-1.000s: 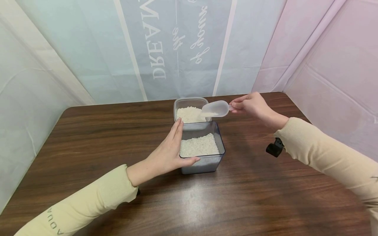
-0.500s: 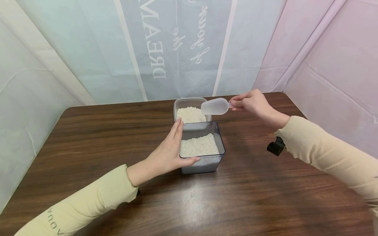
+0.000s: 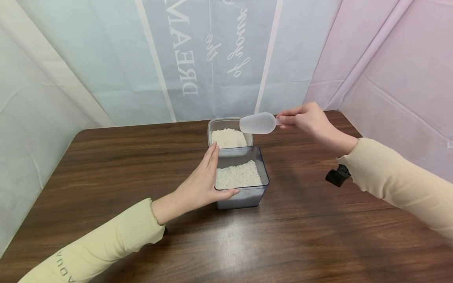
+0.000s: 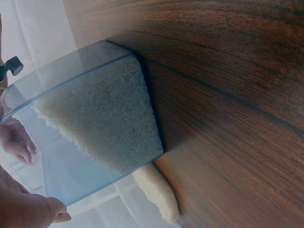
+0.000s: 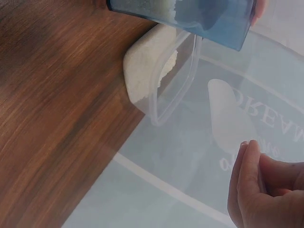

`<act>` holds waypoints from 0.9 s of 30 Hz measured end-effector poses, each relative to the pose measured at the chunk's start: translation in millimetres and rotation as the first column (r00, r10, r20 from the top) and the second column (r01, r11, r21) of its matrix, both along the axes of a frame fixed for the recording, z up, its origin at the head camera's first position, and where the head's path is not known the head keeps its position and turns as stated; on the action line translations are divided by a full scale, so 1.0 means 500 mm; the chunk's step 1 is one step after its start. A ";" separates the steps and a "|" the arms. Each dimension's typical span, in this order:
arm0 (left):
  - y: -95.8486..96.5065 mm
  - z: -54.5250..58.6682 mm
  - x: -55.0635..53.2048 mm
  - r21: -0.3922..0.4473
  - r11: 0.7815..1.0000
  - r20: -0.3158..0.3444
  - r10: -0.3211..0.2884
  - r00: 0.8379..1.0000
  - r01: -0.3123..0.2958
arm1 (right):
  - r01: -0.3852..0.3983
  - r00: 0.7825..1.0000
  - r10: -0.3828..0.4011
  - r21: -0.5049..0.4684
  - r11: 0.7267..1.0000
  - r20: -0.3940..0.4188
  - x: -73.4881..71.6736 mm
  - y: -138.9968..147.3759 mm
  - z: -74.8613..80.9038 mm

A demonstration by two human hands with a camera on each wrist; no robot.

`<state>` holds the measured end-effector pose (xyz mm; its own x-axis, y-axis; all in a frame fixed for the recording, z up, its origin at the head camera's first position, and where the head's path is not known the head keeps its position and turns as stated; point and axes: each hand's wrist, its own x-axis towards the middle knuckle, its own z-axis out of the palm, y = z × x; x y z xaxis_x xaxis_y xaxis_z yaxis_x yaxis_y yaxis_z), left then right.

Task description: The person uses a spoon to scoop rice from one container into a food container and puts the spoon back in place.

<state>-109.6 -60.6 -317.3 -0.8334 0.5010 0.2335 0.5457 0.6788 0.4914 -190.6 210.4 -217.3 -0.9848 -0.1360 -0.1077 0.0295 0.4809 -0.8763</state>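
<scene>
My right hand (image 3: 310,121) pinches the handle of a translucent white scoop (image 3: 258,123), its smooth rounded back turned up. The scoop's tip hangs above the right rim of a clear plastic tub (image 3: 211,125), and no grains show on it. White rice (image 3: 228,137) lies in that tub. In front stands a taller blue-tinted container (image 3: 242,198), part full of rice (image 4: 109,109). My left hand (image 3: 199,182) grips this container at its left side, thumb on the near wall and fingers along the left rim toward the far corner.
Both containers stand on a dark wood-grain table (image 3: 141,165), the tub near its back edge. A pale blue printed curtain (image 3: 219,94) hangs behind, with pale sheets at either side. A black wrist device (image 3: 337,175) hangs under my right cuff.
The scoop has turned over from hollow side showing, with some rice inside, to its back up. My right hand has risen slightly and moved a little right. My left hand stays put.
</scene>
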 end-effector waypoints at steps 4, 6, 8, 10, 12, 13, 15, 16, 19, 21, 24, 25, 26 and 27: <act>0.000 0.001 0.000 -0.005 1.000 0.005 0.002 1.000 -0.002 | -0.007 1.000 0.008 0.029 1.000 -0.023 0.011 0.000 0.007; 0.001 0.001 0.000 -0.006 1.000 0.006 0.004 1.000 -0.003 | -0.012 0.999 0.014 0.057 0.998 -0.042 0.019 -0.002 0.012; 0.001 0.001 0.000 -0.006 1.000 0.010 0.006 1.000 -0.006 | -0.015 0.998 0.021 0.096 0.995 -0.067 0.027 -0.004 0.018; 0.001 0.001 0.000 -0.005 1.000 0.011 0.006 1.000 -0.006 | -0.017 0.995 0.030 0.135 0.991 -0.092 0.035 -0.005 0.024; 0.001 0.001 0.000 -0.005 1.000 0.012 0.006 1.000 -0.006 | -0.021 0.993 0.041 0.175 0.984 -0.113 0.042 -0.006 0.029; 0.001 0.001 0.000 -0.005 1.000 0.011 0.006 1.000 -0.006 | -0.017 0.992 0.041 0.194 0.981 -0.123 0.046 -0.006 0.032; 0.001 0.001 0.000 -0.006 1.000 0.005 0.004 1.000 -0.004 | -0.014 0.990 0.043 0.214 0.977 -0.132 0.052 -0.007 0.037; 0.001 0.001 0.000 -0.006 1.000 0.003 0.004 1.000 -0.004 | -0.013 0.990 0.043 0.219 0.976 -0.133 0.055 -0.007 0.040; 0.001 0.002 0.000 -0.006 1.000 0.001 0.002 1.000 -0.002 | -0.012 0.990 0.044 0.227 0.974 -0.137 0.065 -0.008 0.046; 0.001 0.002 0.000 -0.008 1.000 0.001 0.002 1.000 -0.002 | -0.012 0.989 0.045 0.233 0.972 -0.138 0.071 -0.009 0.049; 0.000 0.002 -0.001 -0.007 1.000 0.001 0.002 1.000 -0.002 | -0.004 0.989 0.043 0.260 0.966 -0.144 0.082 -0.009 0.053; 0.000 0.002 -0.001 -0.007 1.000 0.000 0.001 1.000 -0.001 | -0.001 0.989 0.041 0.266 0.964 -0.144 0.085 -0.009 0.055; -0.001 0.001 -0.001 -0.007 1.000 -0.001 0.001 1.000 -0.001 | 0.002 0.988 0.040 0.277 0.961 -0.146 0.089 -0.009 0.056; -0.001 0.001 -0.001 -0.007 1.000 -0.001 0.000 1.000 0.000 | 0.004 0.989 0.038 0.281 0.960 -0.144 0.092 -0.009 0.058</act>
